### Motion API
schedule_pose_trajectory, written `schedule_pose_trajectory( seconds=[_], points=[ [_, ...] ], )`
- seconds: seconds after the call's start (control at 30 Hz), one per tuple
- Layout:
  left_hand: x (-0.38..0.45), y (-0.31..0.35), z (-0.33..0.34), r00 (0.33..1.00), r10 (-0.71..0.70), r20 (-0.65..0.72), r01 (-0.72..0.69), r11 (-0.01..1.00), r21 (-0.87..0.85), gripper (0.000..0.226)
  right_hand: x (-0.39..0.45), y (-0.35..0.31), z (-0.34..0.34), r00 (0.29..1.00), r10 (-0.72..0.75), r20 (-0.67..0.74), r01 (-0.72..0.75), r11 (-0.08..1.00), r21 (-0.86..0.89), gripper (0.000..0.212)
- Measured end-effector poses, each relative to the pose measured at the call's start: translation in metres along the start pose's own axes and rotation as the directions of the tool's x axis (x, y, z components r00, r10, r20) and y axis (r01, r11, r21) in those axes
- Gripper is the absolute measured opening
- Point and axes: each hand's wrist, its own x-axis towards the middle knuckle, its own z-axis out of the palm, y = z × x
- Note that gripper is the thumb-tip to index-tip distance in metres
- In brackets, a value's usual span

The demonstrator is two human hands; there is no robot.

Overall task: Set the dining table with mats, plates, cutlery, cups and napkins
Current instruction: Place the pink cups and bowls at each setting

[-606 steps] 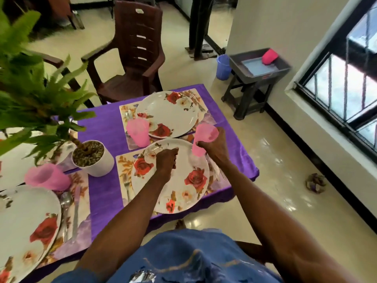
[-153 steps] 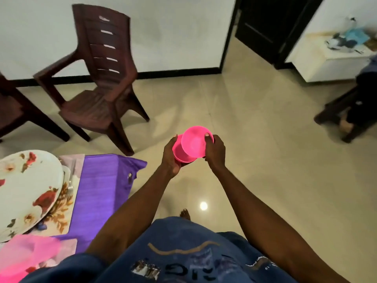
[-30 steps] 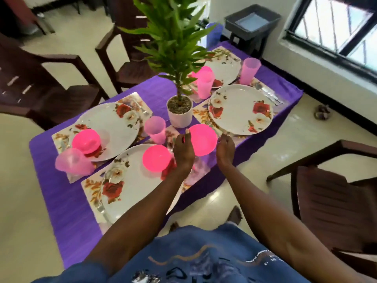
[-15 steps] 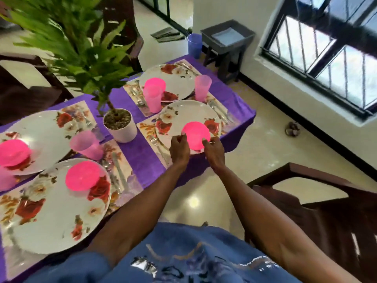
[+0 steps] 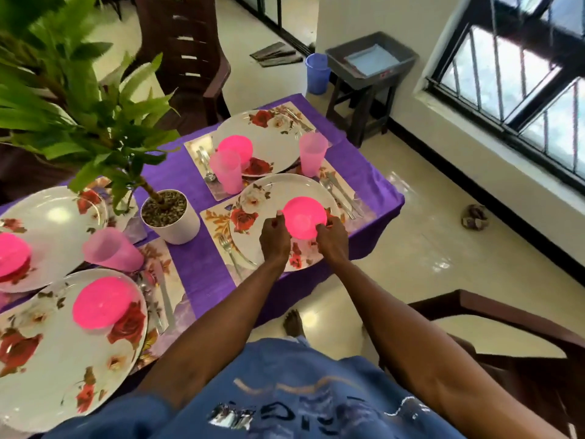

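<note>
A bright pink bowl, turned upside down, sits over the near right floral plate. My left hand pinches its left rim and my right hand pinches its right rim. That plate lies on a floral mat with a fork to its left and cutlery to its right. Three other floral plates each carry an inverted pink bowl: the far one, the near left one and the left edge one. Pale pink cups stand by the plates.
A potted plant in a white pot stands mid-table on the purple cloth. Brown chairs stand at the far side and at my right. A grey tray on a stool and a blue bin are by the window wall.
Both hands carried the pink bowl rightward along the table and lowered it onto the near right plate. The view has moved closer to that setting.
</note>
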Motion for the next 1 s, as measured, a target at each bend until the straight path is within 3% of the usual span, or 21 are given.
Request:
schedule_pose_trajectory(
  seconds=[0.1, 0.27, 0.63, 1.0],
  points=[
    [0.027, -0.001, 0.008, 0.996, -0.021, -0.086, 0.017, 0.999, -0.048, 0.041, 0.034, -0.004, -0.005, 0.998, 0.059, 0.010, -0.058, 0.998, -0.039, 0.023],
    [0.066, -0.007, 0.018, 0.995, -0.033, -0.096, 0.039, 0.997, 0.061, 0.030, 0.069, -0.025, -0.012, 0.993, 0.108, 0.044, -0.107, 0.994, -0.018, 0.030],
    [0.093, -0.002, 0.032, 0.989, -0.090, -0.113, 0.104, 0.987, 0.125, 0.027, 0.121, -0.031, 0.000, 0.980, 0.046, 0.193, -0.008, 0.981, -0.194, 0.035],
    [0.086, 0.009, 0.038, 0.972, -0.087, -0.219, 0.107, 0.991, 0.079, 0.022, 0.135, -0.030, -0.002, 0.970, 0.011, 0.243, 0.047, 0.972, -0.231, 0.035]
  ],
)
